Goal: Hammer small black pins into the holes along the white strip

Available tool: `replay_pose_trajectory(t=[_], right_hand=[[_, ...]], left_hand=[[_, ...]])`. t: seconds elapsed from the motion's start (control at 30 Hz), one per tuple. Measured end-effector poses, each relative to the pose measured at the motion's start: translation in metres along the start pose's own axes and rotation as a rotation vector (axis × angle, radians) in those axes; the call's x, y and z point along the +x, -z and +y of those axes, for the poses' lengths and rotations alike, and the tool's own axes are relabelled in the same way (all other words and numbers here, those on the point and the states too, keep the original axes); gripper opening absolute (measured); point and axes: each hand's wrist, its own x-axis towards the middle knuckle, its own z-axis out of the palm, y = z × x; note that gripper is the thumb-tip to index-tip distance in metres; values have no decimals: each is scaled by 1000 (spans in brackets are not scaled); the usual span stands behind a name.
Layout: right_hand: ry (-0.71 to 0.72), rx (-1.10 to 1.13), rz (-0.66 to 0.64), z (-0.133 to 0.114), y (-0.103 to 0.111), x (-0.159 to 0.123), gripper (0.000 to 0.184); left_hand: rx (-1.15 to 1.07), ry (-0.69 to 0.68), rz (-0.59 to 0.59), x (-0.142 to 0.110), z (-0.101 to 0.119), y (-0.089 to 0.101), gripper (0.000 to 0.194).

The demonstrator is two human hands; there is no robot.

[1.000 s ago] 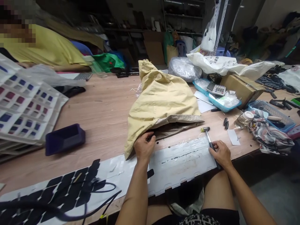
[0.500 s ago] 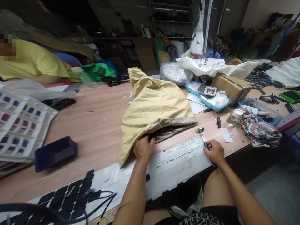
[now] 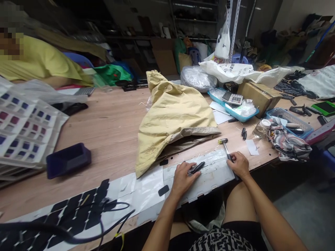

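My left hand (image 3: 182,178) is over the white board (image 3: 209,183) at the table's front edge. Its thumb and fingers are closed round a slim black piece (image 3: 198,167) that looks like a small plastic handle; part of it is hidden by the fingers. My right hand (image 3: 239,165) grips the dark handle of a small hammer (image 3: 227,149), whose yellow-and-dark head points away from me above the board's right end. Beyond my left hand lies a yellow cloth sack (image 3: 178,108), its mouth gaping towards me.
Flat black pads (image 3: 163,190) lie left of my hand. Farther left are black cables (image 3: 60,235), a dark blue tray (image 3: 68,160) and a white basket (image 3: 28,129). On the right stand a jar (image 3: 261,129) and a blue basket (image 3: 305,130). A person in yellow (image 3: 44,62) sits across the table.
My left hand has come out of the sack's mouth and moved right and towards me, with the black piece now showing in its fingers. My right hand still holds the hammer.
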Motion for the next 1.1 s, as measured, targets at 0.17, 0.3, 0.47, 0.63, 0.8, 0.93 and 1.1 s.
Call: replay_pose_trajectory(t=[0.17,0.3,0.47,0.63,0.8,0.93,1.1], right_hand=[[-1,59,-27,0,6,1,13],[30,176,4,-10,18,-12,20],[-5,459,-194,-45,33,-47,30],[-11,353,-277,-69,34,-73,33],[113,340,-283,-67,18,-84,39],[183,279,-297,-67,10,-86,42],[283,213,-247,-69,6,-89,46]], left_hand=[[39,112,12,12,10,-6,21],[-17,164,2,15,11,-7,16],[-41,193,2,15,11,-5,16],[-56,208,7,16,16,-4,14],[-65,268,-4,21,17,-6,14],[-70,293,-8,23,17,-7,14],[-81,287,5,23,18,-7,13]])
